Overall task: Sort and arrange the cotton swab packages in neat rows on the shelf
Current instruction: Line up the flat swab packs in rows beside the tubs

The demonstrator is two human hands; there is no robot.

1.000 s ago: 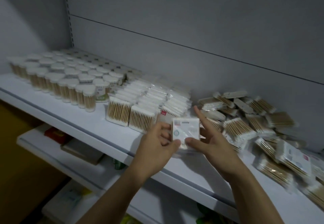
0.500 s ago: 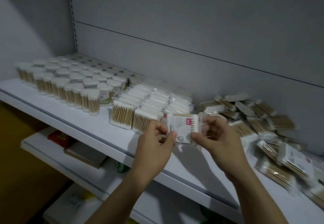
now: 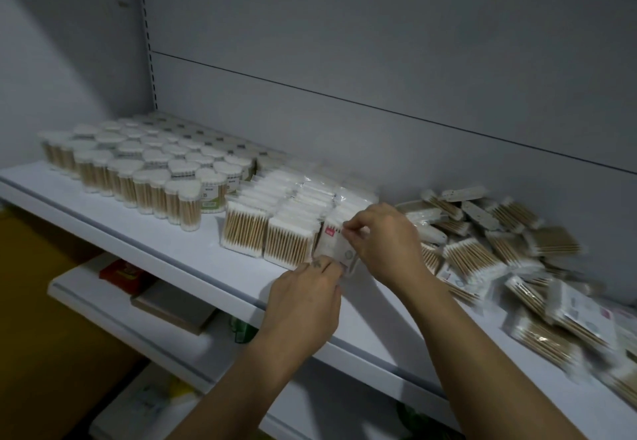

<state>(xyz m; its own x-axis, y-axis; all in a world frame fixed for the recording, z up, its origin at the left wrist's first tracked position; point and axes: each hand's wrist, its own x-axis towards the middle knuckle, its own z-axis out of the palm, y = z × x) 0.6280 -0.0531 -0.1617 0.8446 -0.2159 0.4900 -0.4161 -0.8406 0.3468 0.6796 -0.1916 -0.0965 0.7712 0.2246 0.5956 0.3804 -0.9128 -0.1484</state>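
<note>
A flat cotton swab package [image 3: 332,244] with a red label stands upright on the white shelf [image 3: 179,253], at the front of the third row of bagged packages [image 3: 275,219]. My right hand [image 3: 382,243] pinches its top edge. My left hand [image 3: 305,305] grips its bottom edge near the shelf surface. A loose pile of unsorted swab packages [image 3: 499,253] lies to the right of my hands, reaching the frame's right edge.
Rows of heart-lidded swab jars [image 3: 138,174] fill the shelf's left part. The grey back panel [image 3: 379,60] rises behind everything. Lower shelves [image 3: 103,294] hold a red packet [image 3: 120,272] and a flat box [image 3: 175,308].
Both hands carried the package from mid-air in front of the shelf down and back to the front of the bagged rows, turning it upright. The camera shifted closer.
</note>
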